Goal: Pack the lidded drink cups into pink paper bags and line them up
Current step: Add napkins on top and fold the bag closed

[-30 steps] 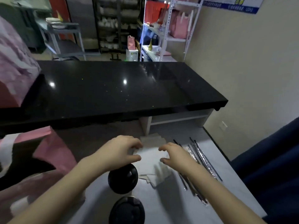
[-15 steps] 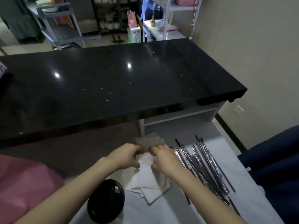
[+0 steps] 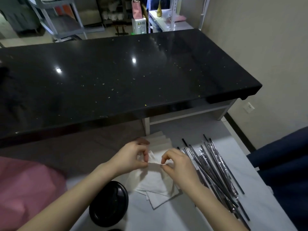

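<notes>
Both hands' fingers (image 3: 146,155) pinch one napkin (image 3: 154,161) off the pile

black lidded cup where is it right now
Head view, lower centre: the black lidded cup stands on the white table, between the pink paper bag at left and the napkin pile.

white table (image 3: 166,219), napkins (image 3: 158,189), wrapped straws (image 3: 216,172), black-lidded cup (image 3: 108,204), pink bag (image 3: 25,189) at left
</notes>
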The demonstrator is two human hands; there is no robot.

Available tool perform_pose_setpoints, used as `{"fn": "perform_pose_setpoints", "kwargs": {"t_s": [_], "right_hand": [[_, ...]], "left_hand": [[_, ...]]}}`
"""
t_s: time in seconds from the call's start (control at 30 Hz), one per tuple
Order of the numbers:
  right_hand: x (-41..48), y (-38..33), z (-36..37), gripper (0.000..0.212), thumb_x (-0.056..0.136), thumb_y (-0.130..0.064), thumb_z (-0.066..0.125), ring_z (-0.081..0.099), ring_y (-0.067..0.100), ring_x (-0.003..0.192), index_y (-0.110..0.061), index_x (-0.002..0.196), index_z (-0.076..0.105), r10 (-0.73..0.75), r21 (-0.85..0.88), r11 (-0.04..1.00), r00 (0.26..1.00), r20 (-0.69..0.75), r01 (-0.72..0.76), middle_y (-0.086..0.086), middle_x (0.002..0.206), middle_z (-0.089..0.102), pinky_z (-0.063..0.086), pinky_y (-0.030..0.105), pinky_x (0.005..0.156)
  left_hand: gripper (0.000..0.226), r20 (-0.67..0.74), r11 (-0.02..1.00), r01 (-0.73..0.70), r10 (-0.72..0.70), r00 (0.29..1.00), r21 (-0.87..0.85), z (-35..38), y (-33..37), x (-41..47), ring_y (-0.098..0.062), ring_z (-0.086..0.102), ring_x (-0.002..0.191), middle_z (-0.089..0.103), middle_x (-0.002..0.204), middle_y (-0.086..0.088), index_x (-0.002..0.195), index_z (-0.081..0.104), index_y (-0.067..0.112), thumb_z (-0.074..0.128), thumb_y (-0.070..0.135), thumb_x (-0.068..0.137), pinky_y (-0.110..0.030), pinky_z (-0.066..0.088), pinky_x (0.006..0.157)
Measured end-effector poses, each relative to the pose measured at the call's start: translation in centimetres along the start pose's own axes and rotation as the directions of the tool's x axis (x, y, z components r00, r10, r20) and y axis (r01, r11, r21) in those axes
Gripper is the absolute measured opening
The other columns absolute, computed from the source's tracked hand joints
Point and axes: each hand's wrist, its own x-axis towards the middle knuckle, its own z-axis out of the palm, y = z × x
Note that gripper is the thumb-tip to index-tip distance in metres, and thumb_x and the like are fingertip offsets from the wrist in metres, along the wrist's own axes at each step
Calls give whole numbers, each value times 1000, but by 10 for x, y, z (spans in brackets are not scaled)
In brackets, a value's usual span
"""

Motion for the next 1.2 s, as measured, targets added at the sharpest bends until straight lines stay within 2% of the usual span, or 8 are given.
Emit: {"fn": "perform_pose_setpoints", "kwargs": {"t_s": [0.13, 0.33, 0.53, 0.67, 0.8, 0.93, 1.0, 1.2], "right_hand": [[-8, 0, 2, 21, 68, -11, 82, 58, 11, 72, -17, 72, 62, 39, 11, 999, 995, -96, -38, -8, 76, 60, 48, 30, 65], [-12, 4, 3, 24, 67, -17, 84, 57, 13, 75, -16, 71, 61, 62, 6, 998, 983, -172, -62, -8, 76, 60, 46, 29, 65], [-12, 10, -3, 19, 70, -11, 81, 59, 10, 102, -14, 74, 63, 47, 127, 991, 999, -11, -45, -7, 105, 67, 46, 26, 85], [-8, 8, -6, 18, 74, -14, 79, 55, 1, 112, -17, 75, 61, 49, 156, 986, 997, 54, -56, -14, 118, 61, 36, 12, 95], [-3, -3, -11, 18, 73, -12, 78, 63, 1, 89, -17, 73, 60, 69, 241, 968, 998, 7, -68, -14, 91, 70, 46, 17, 82], [-1, -23, -25, 25, 73, -7, 77, 64, 3, 72, -24, 70, 59, 55, 336, 942, 996, -75, -27, -13, 71, 64, 46, 17, 66], [2, -38, -35, 26, 73, -9, 78, 64, 2, 74, -25, 72, 59, 1, 354, 934, 992, -129, 45, -14, 73, 64, 46, 15, 67], [9, -92, -60, 42, 70, -26, 83, 66, 4, 86, -37, 105, 62, -115, 435, 892, 992, -53, 127, -16, 97, 68, 50, 15, 70]], "left_hand": [[24, -44, 1000, -15, 14, 999, -3, 1, 2, -2, -3, 52, 68, 55, 73, 11, 69, 54, 27, 75, 17, 62, -24, 42, 61], [34, -101, 998, 44, -49, 994, -54, 0, -2, -4, -4, 60, 66, 61, 69, 11, 70, 53, 32, 76, 9, 64, -30, 52, 62], [6, -55, 998, 64, -63, 996, 10, -5, 0, 2, -3, 61, 72, 66, 77, 9, 81, 70, 22, 72, 17, 80, -20, 48, 66], [8, -21, 977, 68, -74, 997, -200, -9, 14, 0, -4, 63, 71, 68, 75, 5, 80, 67, 21, 67, 14, 84, -18, 47, 64], [4, -31, 945, 37, -50, 998, -325, -15, 27, -8, -15, 64, 78, 68, 83, -3, 89, 65, 17, 62, 19, 92, -33, 50, 72], [15, -54, 905, -23, 1, 999, -424, -30, 40, -24, -5, 61, 78, 67, 85, 7, 97, 64, 24, 72, 29, 84, -25, 48, 70], [29, -97, 925, -43, 7, 995, -378, -39, 44, -35, -9, 65, 83, 68, 88, 8, 97, 65, 26, 81, 26, 74, -30, 52, 72], [15, -445, 933, -161, 1, 895, -322, -69, 59, -80, -20, 60, 69, 64, 73, -5, 79, 65, 14, 79, 13, 75, -35, 46, 61]]}}
